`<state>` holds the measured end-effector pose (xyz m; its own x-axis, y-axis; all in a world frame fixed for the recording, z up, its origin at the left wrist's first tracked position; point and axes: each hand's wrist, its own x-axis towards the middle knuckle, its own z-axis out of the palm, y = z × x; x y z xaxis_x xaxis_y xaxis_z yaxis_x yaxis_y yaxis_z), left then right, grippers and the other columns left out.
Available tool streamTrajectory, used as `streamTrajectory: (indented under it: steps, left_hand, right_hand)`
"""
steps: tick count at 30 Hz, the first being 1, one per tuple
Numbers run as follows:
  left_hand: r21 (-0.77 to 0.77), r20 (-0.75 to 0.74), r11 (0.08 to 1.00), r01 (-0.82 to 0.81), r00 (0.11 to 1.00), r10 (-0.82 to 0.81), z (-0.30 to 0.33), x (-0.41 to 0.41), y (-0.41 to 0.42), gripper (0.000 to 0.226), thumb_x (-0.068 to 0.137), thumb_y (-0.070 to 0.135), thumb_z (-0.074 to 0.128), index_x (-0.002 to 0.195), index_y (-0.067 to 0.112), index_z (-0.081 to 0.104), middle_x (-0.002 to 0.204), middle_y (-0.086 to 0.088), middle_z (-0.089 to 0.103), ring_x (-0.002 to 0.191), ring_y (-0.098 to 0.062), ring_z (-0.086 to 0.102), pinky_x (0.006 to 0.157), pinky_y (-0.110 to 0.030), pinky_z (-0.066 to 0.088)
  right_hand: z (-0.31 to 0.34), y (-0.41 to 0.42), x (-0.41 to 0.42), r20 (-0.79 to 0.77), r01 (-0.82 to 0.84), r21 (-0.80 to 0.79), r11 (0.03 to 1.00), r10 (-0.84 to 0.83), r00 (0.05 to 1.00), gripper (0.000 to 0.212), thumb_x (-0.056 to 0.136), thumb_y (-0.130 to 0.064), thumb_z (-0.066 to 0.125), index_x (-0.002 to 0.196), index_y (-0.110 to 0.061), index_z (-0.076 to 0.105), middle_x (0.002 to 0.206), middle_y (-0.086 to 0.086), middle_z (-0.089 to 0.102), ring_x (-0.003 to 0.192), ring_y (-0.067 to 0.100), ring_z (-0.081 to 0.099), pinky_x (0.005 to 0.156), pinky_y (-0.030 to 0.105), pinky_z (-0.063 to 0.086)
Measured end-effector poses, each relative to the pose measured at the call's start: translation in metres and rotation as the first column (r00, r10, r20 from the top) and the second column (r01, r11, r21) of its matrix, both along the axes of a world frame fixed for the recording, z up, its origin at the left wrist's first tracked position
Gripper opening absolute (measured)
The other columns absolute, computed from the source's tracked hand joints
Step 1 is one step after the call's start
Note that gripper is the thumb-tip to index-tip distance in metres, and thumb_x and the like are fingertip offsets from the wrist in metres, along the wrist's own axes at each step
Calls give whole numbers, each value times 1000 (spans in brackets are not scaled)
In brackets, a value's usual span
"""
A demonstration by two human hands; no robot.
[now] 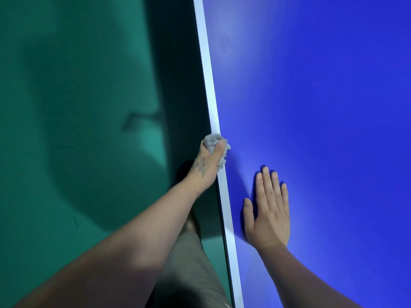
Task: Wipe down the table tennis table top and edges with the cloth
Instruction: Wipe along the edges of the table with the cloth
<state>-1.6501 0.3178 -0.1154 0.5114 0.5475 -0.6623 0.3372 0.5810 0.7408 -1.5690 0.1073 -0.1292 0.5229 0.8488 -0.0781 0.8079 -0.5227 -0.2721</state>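
Observation:
The blue table tennis table top (322, 96) fills the right side of the head view, with its white edge line (210, 90) running from top centre down to the bottom. My left hand (208, 163) grips a bunched grey cloth (212, 140) against that edge, thumb over the top, the remaining fingers hidden on the table's side. Lying flat on the blue surface is my right hand (268, 212), fingers straight and close together, just right of the white line and nearer to me than the cloth.
A green floor (77, 130) lies to the left of the table, dark with shadow along the table's side. My leg in khaki trousers (191, 270) stands close beside the edge at the bottom.

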Motion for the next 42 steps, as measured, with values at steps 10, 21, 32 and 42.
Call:
streamTrajectory:
  steps: [10,21,32,42]
  left_hand:
    - [10,23,999,39,999,-39,-9,-1,16,45,99,53,52,125,16,52,96,7,61,65,2,51,77,-14,48]
    - [190,-108,982,13,994,7,-9,82,190,51,109,46,48,139,4,53,80,9,59,49,6,51,57,-13,44]
    - [-7,62,997,-76,995,77,-17,38,98,31,99,50,49,119,26,51,93,12,60,67,2,51,73,-7,45]
    - [138,37,986,-91,996,86,-13,103,248,30,106,51,49,105,22,58,84,3,57,60,0,49,64,-17,44]
  right_hand:
    - [8,21,4,-37,125,77,989,-123,992,54,100,-34,56,145,-4,60,161,8,49,147,37,48,124,50,29]
    - [14,311,128,-29,-40,255,966,49,998,48,107,-37,53,144,-6,58,163,7,48,152,29,43,124,43,29]
    - [-2,395,136,26,-104,149,983,101,995,58,113,-39,35,166,-16,38,175,-4,30,163,19,22,134,38,13]
    - [-3,400,140,103,-97,127,987,84,991,57,115,-28,24,166,-5,34,176,6,27,164,26,21,135,42,12]
